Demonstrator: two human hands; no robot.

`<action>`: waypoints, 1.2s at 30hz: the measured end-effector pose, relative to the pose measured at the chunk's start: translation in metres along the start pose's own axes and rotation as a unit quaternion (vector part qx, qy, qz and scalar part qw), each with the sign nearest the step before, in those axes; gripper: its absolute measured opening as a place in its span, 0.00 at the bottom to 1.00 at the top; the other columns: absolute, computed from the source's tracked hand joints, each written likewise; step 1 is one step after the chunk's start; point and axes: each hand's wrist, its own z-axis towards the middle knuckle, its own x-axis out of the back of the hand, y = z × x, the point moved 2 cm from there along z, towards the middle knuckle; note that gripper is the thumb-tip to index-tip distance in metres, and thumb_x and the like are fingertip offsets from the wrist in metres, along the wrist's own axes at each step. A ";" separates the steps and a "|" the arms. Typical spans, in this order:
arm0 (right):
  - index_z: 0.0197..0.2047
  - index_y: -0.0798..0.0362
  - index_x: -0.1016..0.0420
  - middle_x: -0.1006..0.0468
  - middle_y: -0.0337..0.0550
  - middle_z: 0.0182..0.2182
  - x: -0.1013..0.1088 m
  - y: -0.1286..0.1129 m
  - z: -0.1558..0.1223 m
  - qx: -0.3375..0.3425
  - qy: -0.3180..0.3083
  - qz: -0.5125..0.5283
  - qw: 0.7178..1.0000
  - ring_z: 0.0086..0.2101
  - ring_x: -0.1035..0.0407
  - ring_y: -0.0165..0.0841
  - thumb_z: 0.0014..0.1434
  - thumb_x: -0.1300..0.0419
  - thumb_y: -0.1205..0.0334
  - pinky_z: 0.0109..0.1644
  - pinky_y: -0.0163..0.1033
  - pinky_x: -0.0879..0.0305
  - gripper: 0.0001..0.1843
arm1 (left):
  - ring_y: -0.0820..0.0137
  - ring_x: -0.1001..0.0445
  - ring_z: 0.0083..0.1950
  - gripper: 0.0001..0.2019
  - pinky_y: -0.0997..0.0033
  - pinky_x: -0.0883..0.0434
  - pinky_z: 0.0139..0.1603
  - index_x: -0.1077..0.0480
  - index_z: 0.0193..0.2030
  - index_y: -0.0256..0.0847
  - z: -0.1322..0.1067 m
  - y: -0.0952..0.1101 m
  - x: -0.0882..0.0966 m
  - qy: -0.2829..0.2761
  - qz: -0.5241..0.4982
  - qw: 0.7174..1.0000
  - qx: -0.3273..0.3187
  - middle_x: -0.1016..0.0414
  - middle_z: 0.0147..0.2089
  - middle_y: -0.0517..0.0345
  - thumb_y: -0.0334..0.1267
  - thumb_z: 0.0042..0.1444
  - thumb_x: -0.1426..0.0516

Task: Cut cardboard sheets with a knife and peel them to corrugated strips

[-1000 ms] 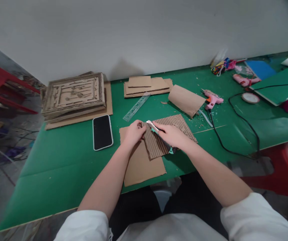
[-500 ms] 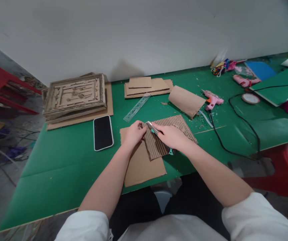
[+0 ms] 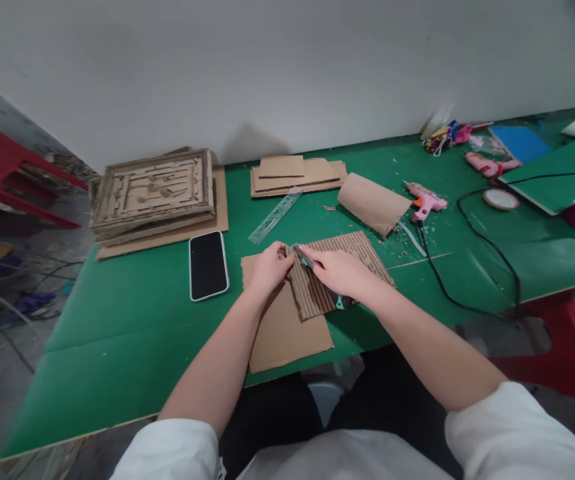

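Note:
A corrugated cardboard sheet (image 3: 312,293), its ridges showing, lies partly over a flat brown cardboard piece (image 3: 290,340) near the table's front edge. My left hand (image 3: 271,267) pinches the sheet's upper left edge with curled fingers. In my right hand (image 3: 341,272) is a box cutter (image 3: 337,299) with a teal and black handle. Its tip points up and left, at the sheet's top edge close to my left fingertips. Whether the blade is in the cardboard I cannot tell.
Left of my hands are a phone (image 3: 208,265) and stacked cardboard frames (image 3: 155,193). Beyond them lie a clear ruler (image 3: 275,215) and cardboard pieces (image 3: 297,175). To the right are a curled cardboard sheet (image 3: 373,203), a pink glue gun (image 3: 426,200) and its black cord (image 3: 497,250).
Both hands stay nearly in place, with the cutter tip still beside my left fingers. The whole view has shifted very slightly.

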 end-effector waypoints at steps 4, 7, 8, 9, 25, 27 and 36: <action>0.61 0.41 0.45 0.25 0.43 0.46 -0.001 0.002 0.000 0.008 0.006 0.013 1.000 0.43 0.30 0.40 0.59 0.57 0.61 0.42 0.42 0.36 0.26 | 0.77 0.34 0.17 0.07 0.80 0.40 0.16 0.39 0.37 0.41 0.000 -0.001 0.000 -0.002 0.005 1.000 -0.008 0.38 0.21 0.66 0.39 0.52 0.48; 0.61 0.41 0.45 0.25 0.44 0.45 -0.003 0.003 0.001 0.005 0.006 0.010 1.000 0.41 0.30 0.40 0.59 0.57 0.61 0.39 0.42 0.35 0.26 | 0.77 0.35 0.18 0.08 0.80 0.40 0.17 0.39 0.38 0.41 0.001 -0.003 -0.001 0.006 0.023 1.000 -0.019 0.37 0.22 0.66 0.41 0.52 0.48; 0.61 0.41 0.46 0.25 0.44 0.45 -0.004 0.003 0.001 0.005 0.006 0.008 1.000 0.41 0.29 0.40 0.59 0.57 0.62 0.38 0.41 0.35 0.26 | 0.77 0.35 0.18 0.08 0.79 0.40 0.17 0.38 0.38 0.42 0.001 -0.004 -0.001 0.009 0.030 0.999 -0.022 0.37 0.22 0.66 0.41 0.52 0.48; 0.61 0.41 0.46 0.25 0.44 0.44 -0.004 0.003 0.000 0.005 0.006 0.006 1.000 0.40 0.29 0.40 0.59 0.57 0.61 0.38 0.41 0.35 0.26 | 0.77 0.35 0.18 0.08 0.79 0.41 0.18 0.38 0.37 0.42 0.001 -0.005 -0.001 0.012 0.036 0.999 -0.025 0.37 0.22 0.66 0.41 0.52 0.48; 0.61 0.41 0.46 0.23 0.44 0.41 -0.006 0.000 0.002 0.013 0.016 -0.006 1.000 0.38 0.29 0.38 0.59 0.56 0.61 0.37 0.39 0.36 0.26 | 0.77 0.34 0.19 0.07 0.79 0.44 0.19 0.38 0.35 0.42 0.003 -0.014 -0.002 0.031 0.066 0.995 -0.068 0.38 0.21 0.67 0.42 0.53 0.49; 0.62 0.41 0.47 0.23 0.44 0.41 -0.006 0.000 0.002 0.012 0.015 -0.005 1.000 0.38 0.29 0.38 0.59 0.56 0.61 0.37 0.39 0.36 0.26 | 0.77 0.35 0.19 0.07 0.79 0.44 0.19 0.38 0.35 0.42 0.004 -0.014 -0.002 0.032 0.062 0.995 -0.066 0.37 0.20 0.67 0.42 0.53 0.49; 0.62 0.37 0.50 0.25 0.41 0.45 -0.010 0.010 -0.005 0.011 0.029 0.087 0.996 0.40 0.29 0.38 0.60 0.57 0.59 0.38 0.40 0.34 0.26 | 0.77 0.34 0.16 0.09 0.79 0.41 0.17 0.38 0.37 0.41 0.000 -0.008 -0.002 0.021 0.001 0.999 -0.042 0.37 0.20 0.67 0.43 0.53 0.48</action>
